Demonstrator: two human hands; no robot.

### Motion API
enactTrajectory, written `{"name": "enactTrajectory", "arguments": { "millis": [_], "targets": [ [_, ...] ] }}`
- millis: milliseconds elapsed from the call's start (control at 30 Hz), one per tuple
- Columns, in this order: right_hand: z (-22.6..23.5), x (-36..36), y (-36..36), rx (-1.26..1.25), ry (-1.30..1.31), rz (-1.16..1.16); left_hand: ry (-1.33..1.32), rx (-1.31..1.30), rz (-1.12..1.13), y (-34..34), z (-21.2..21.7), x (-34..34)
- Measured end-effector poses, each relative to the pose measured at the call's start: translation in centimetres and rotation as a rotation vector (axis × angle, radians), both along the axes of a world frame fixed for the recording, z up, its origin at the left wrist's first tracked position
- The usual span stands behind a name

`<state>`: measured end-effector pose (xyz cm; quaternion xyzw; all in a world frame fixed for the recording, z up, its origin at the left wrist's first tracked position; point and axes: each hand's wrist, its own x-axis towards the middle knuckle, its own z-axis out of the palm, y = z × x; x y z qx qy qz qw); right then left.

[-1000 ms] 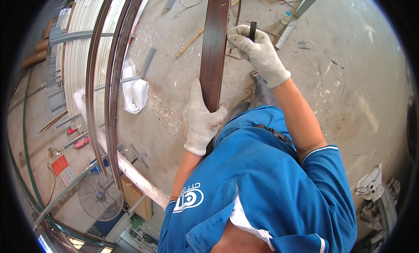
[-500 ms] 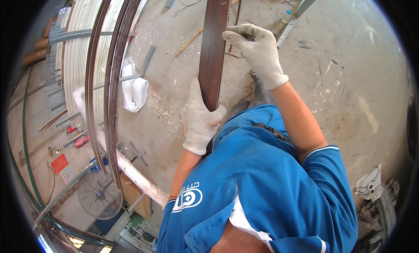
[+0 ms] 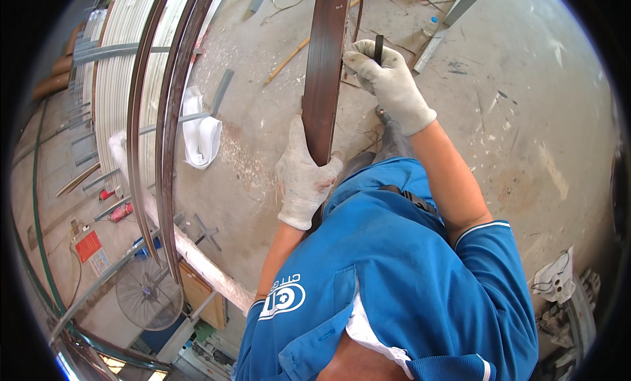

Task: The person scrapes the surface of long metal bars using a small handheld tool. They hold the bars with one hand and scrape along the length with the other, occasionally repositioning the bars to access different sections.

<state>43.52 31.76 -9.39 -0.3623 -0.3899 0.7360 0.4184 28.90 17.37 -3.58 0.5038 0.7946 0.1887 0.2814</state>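
Note:
A long, dark brown wood-grain profile [image 3: 325, 72] runs from my waist toward the top of the view. My left hand [image 3: 304, 174], in a whitish work glove, grips its near end, thumb along the left side and fingers wrapped underneath. Beside the profile's right edge, my gloved right hand [image 3: 394, 85] is closed on a slim black stick-like tool [image 3: 379, 49]. Only the tool's upper end shows above the fingers, so its exact kind is unclear. The right fingertips are at or very near the profile's edge. A thin dark strip [image 3: 359, 16] hangs just right of the profile.
On the left, long brown profiles [image 3: 172, 118] and stacked white lengths [image 3: 121, 72] lie across metal racks. A fan [image 3: 150, 292] stands at lower left. White folded material [image 3: 201, 138], a yellow stick [image 3: 286, 62] and a bottle [image 3: 430, 26] are on the floor.
My right hand has turned slightly, so the black tool now stands up out of its grip. The profile has shifted a little to the right; my left hand keeps its hold.

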Motion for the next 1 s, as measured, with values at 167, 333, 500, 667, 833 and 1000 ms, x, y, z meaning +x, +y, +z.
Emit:
{"name": "enactTrajectory", "arguments": {
  "millis": [167,333,500,667,833,1000],
  "targets": [
    [-0.5,1.9,-0.1,0.029,0.212,0.161,-0.145,0.024,-0.016,-0.1,0.1,-1.0],
    [-0.7,3.2,0.3,0.175,-0.053,0.067,-0.412,0.159,-0.011,0.0,-0.7,-1.9],
    [-0.5,2.0,0.3,0.392,-0.265,-0.057,-0.482,0.128,0.027,-0.5,-0.4,-2.1],
    [0.7,1.7,0.1,0.397,-0.422,-0.074,-0.676,0.012,0.055,0.0,1.4,-1.8],
    [2.2,2.3,1.2,0.427,-0.244,-0.134,-0.915,-0.106,0.204,-0.1,2.9,-1.1],
    [3.0,1.6,4.8,0.724,-0.292,-0.260,-0.976,-0.076,0.161,-0.1,2.5,-0.9]
  ]
}}
